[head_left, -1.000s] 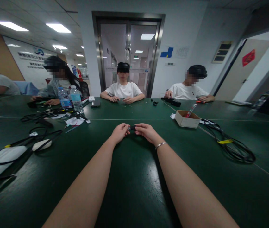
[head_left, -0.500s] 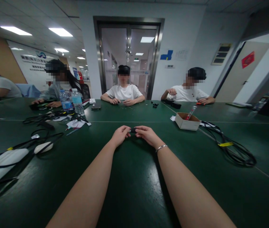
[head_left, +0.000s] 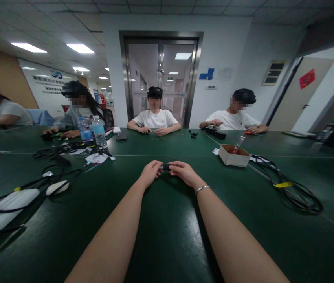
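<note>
So both hands are up just right about the middle of the frame, left hand point(head_left: 150, 173) with its fingertips closed on the shiny left end of a small black piece point(head_left: 166, 167), right hand point(head_left: 185, 173) pinching the dark right end, and it's honestly too small to tell what the thing is. It's held over the dark green table point(head_left: 167, 239), with a silver bracelet point(head_left: 202, 189) on the right wrist. Centre right there's an open cardboard box point(head_left: 234, 160) near a coiled black cable point(head_left: 305, 200), plus two plastic bottles point(head_left: 99, 131) left of centre.
</note>
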Demonstrator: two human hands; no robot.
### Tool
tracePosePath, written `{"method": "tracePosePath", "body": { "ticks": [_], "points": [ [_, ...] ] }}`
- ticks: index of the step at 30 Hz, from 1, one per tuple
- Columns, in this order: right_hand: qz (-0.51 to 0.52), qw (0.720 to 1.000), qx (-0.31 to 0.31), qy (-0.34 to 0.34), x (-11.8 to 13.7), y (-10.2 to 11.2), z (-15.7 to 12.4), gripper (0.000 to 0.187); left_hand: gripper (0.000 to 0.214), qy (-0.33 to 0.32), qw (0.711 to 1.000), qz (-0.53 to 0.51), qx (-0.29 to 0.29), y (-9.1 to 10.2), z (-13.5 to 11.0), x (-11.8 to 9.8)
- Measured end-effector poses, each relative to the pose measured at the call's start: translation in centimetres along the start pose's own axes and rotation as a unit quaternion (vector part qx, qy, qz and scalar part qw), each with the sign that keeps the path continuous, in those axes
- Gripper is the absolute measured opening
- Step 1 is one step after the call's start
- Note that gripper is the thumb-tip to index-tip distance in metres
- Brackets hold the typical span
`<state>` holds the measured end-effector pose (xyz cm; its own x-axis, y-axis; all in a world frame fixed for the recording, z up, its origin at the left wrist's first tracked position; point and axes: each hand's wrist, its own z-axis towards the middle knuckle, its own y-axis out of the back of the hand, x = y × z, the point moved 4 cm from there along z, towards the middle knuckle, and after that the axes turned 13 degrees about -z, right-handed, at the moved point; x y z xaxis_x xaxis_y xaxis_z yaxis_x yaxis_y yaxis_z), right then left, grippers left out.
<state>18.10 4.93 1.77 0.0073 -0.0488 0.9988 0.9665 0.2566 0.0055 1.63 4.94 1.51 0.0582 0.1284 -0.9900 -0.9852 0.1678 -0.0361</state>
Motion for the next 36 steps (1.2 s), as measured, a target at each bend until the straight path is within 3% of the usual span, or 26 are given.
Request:
{"method": "tracePosePath", "body": {
  "ticks": [7,12,22,36],
  "points": [
    [0.000,1.000,0.007,0.007,-0.05,-0.04,0.06,0.020,0.029,-0.018,1.000,0.020,0.002,0.12,0.20,0.25],
    [-0.003,1.000,0.011,0.013,-0.13,0.02,0.13,0.020,0.036,0.017,1.000,0.001,-0.002,0.14,0.25,0.44],
    [-0.011,1.000,0.004,0.009,-0.21,-0.04,0.25,0.019,0.035,0.026,0.999,0.015,-0.012,0.02,0.10,0.12],
    [-0.025,1.000,0.006,0.007,-0.13,-0.09,0.16,0.019,0.033,-0.010,0.999,0.046,0.008,0.18,0.30,0.54]
  ]
}}
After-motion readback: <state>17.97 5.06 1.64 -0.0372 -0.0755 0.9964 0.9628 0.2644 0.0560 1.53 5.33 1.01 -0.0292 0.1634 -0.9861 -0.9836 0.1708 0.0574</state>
